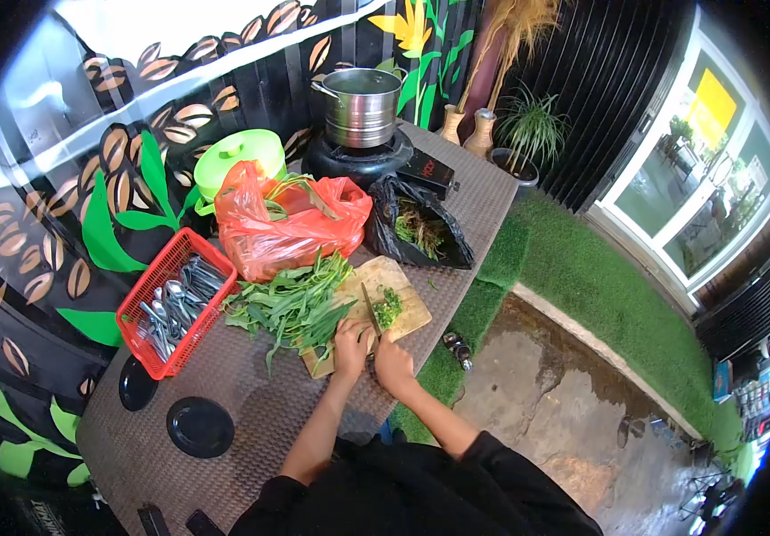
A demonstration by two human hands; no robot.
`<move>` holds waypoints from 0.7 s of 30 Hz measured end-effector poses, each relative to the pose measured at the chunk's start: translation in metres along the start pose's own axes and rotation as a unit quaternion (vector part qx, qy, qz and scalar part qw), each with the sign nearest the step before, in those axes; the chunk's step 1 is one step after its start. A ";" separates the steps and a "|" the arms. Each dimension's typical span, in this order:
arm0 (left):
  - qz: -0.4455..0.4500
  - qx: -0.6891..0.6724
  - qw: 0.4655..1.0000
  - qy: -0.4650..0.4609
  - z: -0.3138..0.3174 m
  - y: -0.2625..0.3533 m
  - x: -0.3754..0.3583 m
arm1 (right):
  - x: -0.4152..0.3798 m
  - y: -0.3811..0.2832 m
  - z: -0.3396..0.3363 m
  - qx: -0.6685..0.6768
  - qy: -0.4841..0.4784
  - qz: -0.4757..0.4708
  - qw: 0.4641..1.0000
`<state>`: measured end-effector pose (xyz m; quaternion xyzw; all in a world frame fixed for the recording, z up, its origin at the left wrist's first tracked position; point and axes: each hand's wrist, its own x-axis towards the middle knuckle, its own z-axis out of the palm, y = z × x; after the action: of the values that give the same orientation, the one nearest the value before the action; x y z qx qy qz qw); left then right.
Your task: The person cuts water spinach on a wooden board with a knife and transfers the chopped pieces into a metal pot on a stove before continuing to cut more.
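Note:
My right hand [393, 364] grips a knife [370, 304], whose blade lies over the wooden cutting board [412, 299]. Beside the blade sits a small heap of chopped greens [387, 310]. My left hand [351, 347] is closed on the stem end of the leafy greens [288, 306], just left of the knife. Those greens spread over the board's left part and onto the table. Behind them stands a red plastic bag [288, 228] with more greens in it. To its right, an open black bag [416, 223] holds stems and scraps.
A red basket of cutlery [166, 290] and two black plates [200, 427] are on the left of the table [269, 420]. At the back stand a green lidded pot [240, 154] and a steel pot [363, 112] on a black stove [358, 159].

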<state>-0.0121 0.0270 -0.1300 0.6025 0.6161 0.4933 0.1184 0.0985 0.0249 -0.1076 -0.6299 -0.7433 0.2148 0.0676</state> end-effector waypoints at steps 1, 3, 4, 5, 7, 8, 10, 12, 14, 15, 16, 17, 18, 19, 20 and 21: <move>0.000 0.000 1.000 0.001 -0.001 0.001 0.001 | 0.006 0.000 0.002 0.002 0.023 -0.020 1.000; 0.006 -0.014 1.000 -0.006 -0.003 0.002 0.000 | 0.014 0.002 0.002 0.006 0.044 -0.039 0.998; 0.007 -0.014 1.000 -0.008 -0.004 0.003 -0.001 | 0.020 0.004 -0.002 -0.004 0.041 -0.055 0.998; -0.005 -0.003 1.000 -0.011 -0.004 0.005 -0.001 | 0.023 0.005 -0.006 -0.016 0.040 -0.073 0.996; -0.018 0.009 1.000 -0.013 -0.004 0.005 -0.001 | 0.017 0.005 -0.008 -0.017 0.042 -0.072 0.996; -0.008 0.017 1.000 0.005 -0.002 0.005 -0.003 | 0.013 0.005 -0.008 -0.018 0.042 -0.070 0.996; 0.001 0.024 0.999 0.023 -0.001 0.007 -0.004 | 0.001 0.000 -0.006 -0.009 0.019 -0.046 0.999; 0.009 0.083 0.996 0.034 -0.003 0.009 -0.006 | 0.000 0.000 -0.005 0.000 -0.003 -0.022 1.000; 0.003 0.090 0.996 0.022 -0.004 0.012 -0.005 | 0.008 0.007 -0.003 -0.024 0.022 -0.055 0.998; -0.001 0.098 0.995 0.010 -0.004 0.011 -0.006 | 0.014 0.009 -0.005 -0.023 0.021 -0.055 0.998; -0.001 0.098 0.995 0.009 -0.003 0.008 -0.006 | 0.022 0.013 -0.009 -0.028 0.008 -0.067 0.997; 0.004 0.075 0.997 0.008 -0.001 0.004 -0.006 | 0.027 0.015 -0.011 -0.033 -0.005 -0.080 0.996; 0.008 0.052 0.999 0.007 -0.001 0.004 -0.006 | 0.024 0.014 -0.014 -0.033 -0.004 -0.079 0.996; 0.008 0.052 0.999 0.006 0.000 0.003 -0.006 | 0.018 0.012 -0.015 -0.049 0.004 -0.084 0.995; 0.004 0.036 0.999 0.005 0.000 0.002 -0.006 | 0.012 0.010 -0.016 -0.064 0.012 -0.088 0.994; -0.001 0.021 1.000 0.005 -0.001 0.002 -0.005 | 0.006 0.006 -0.012 -0.064 0.012 -0.089 0.994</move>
<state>-0.0101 0.0216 -0.1302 0.6017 0.6274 0.4834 0.1028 0.1070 0.0342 -0.0999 -0.5670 -0.8076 0.1523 0.0552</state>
